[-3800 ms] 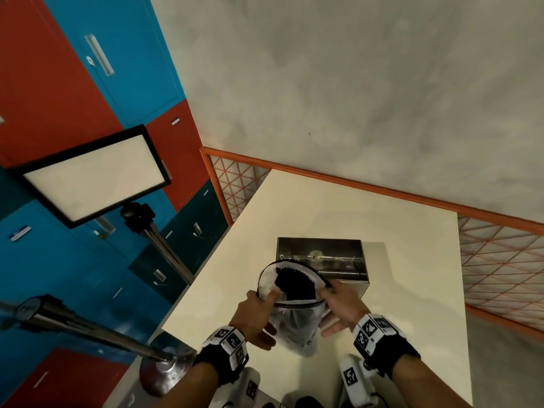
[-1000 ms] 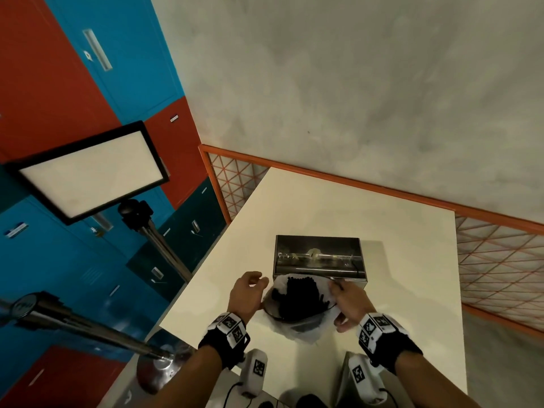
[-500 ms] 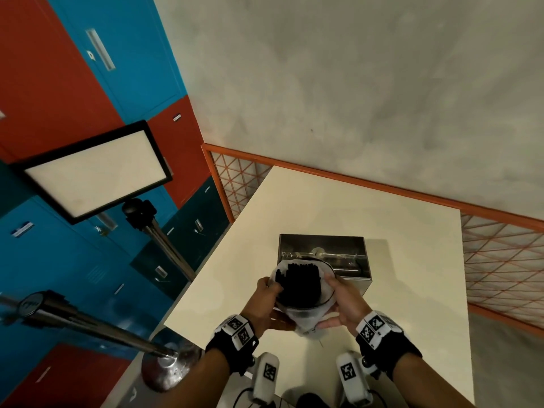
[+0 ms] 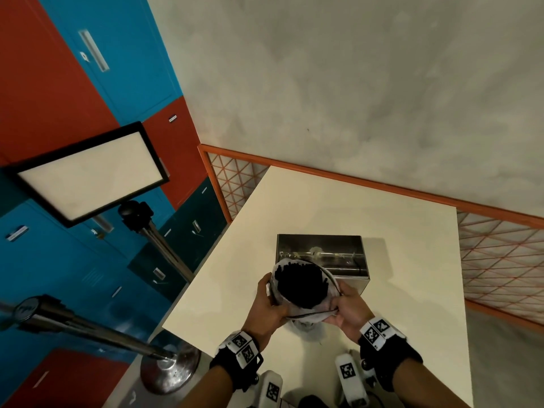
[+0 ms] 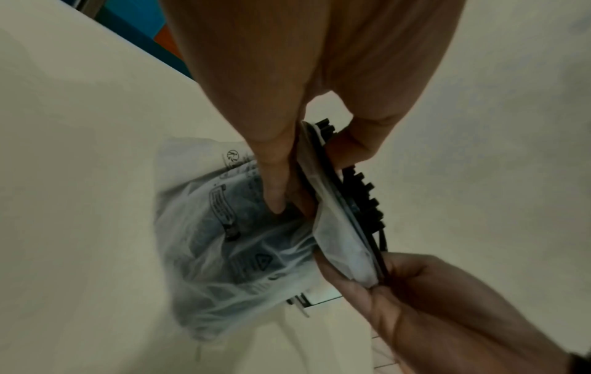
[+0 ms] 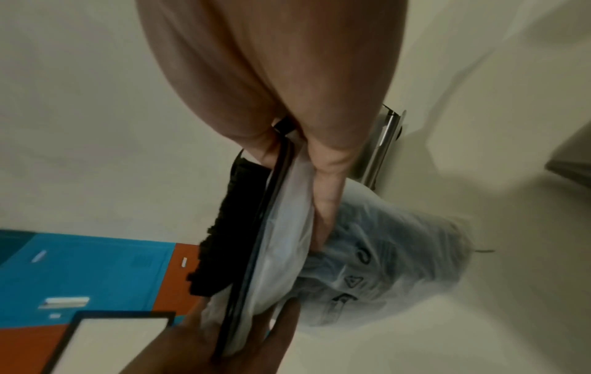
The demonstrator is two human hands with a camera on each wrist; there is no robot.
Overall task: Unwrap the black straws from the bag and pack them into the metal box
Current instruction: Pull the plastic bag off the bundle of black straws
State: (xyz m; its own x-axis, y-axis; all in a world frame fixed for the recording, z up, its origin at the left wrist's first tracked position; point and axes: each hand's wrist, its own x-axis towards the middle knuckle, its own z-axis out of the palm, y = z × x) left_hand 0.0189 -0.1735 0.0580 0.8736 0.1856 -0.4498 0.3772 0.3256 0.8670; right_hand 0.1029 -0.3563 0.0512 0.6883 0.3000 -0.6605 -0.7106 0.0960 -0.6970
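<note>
A bundle of black straws sticks up out of the mouth of a clear printed plastic bag, held upright over the near part of the cream table. My left hand grips the bag's rolled-down rim on the left, and my right hand pinches the rim on the right. The left wrist view shows the fingers on the bag below the straw tips. In the right wrist view the fingers clamp the rim beside the straws. The open metal box stands just behind the bag.
A light panel on a stand and a stanchion base stand left of the table, before red and blue lockers. An orange rail runs behind the table. White marker-tagged devices lie at the near edge.
One second ago the bag sat lower with my left hand loose at its rim. Both hands now grip the rim, the bag is raised, and the straws stand further out of it.
</note>
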